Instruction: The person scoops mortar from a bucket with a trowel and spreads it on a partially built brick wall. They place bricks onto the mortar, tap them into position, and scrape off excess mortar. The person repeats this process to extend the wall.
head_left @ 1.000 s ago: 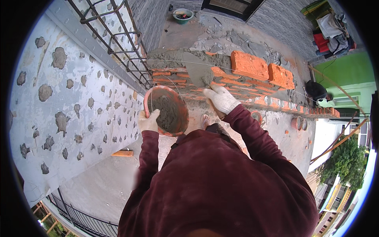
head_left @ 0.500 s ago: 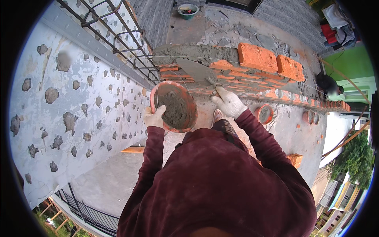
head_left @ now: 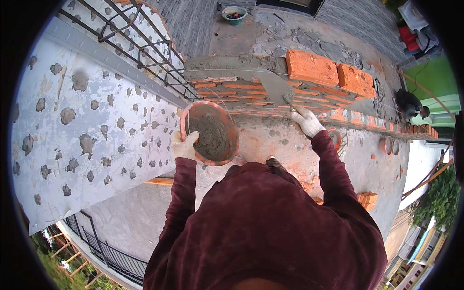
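My left hand (head_left: 185, 146), in a whitish glove, grips the rim of an orange bucket (head_left: 235, 141) on its left side. Grey wet mortar (head_left: 211, 137) partly fills the bucket. In my gloved right hand (head_left: 307, 122) is the handle of a trowel (head_left: 276, 88). Its mortar-smeared blade rests against or just in front of the upper face of the brick wall (head_left: 232, 90); contact I cannot tell. A grey mortar layer (head_left: 222, 64) covers the wall's top to the left of two orange bricks (head_left: 312, 66), which sit on top. A thin string line runs along the wall.
At left stand a white pocked wall (head_left: 92, 121) and a steel rebar cage (head_left: 140, 41). Rubble (head_left: 309, 41) and a green basin (head_left: 234, 17) lie beyond the brick wall. Another person (head_left: 410, 104) crouches at far right. More buckets (head_left: 385, 145) and stacked bricks (head_left: 367, 200) are on the floor.
My right hand and the trowel have moved right along the wall's face, with the blade turned more downward. My left hand stays on the bucket. The view has shifted slightly.
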{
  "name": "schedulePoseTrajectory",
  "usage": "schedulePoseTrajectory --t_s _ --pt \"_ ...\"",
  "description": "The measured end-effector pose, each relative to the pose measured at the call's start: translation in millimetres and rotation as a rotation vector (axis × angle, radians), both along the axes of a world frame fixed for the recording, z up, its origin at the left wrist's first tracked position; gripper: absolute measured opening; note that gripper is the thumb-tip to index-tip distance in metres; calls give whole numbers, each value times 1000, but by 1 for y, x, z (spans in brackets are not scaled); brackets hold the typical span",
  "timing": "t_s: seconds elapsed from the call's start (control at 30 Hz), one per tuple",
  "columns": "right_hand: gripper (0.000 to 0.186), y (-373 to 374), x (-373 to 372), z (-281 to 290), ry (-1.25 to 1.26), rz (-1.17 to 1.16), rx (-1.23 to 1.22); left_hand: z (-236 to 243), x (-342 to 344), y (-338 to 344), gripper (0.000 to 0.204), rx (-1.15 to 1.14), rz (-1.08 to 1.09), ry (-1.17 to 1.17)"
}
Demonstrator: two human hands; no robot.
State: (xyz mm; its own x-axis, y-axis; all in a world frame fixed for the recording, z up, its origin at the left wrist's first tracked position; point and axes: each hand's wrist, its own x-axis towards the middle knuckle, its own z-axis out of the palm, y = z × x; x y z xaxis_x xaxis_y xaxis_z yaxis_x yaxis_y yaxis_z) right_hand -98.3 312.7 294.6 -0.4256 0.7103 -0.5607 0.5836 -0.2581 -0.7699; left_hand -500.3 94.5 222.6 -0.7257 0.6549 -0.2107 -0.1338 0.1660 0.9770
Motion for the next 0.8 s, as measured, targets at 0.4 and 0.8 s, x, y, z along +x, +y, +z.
schedulePoseTrajectory --t_s 0.4,0.8 --pt "32 -73 -57 33 -346 751 1114 103 78 34 33 -199 -348 210" --pt "40 -73 50 74 -170 851 610 141 151 34 50 -156 -404 663"
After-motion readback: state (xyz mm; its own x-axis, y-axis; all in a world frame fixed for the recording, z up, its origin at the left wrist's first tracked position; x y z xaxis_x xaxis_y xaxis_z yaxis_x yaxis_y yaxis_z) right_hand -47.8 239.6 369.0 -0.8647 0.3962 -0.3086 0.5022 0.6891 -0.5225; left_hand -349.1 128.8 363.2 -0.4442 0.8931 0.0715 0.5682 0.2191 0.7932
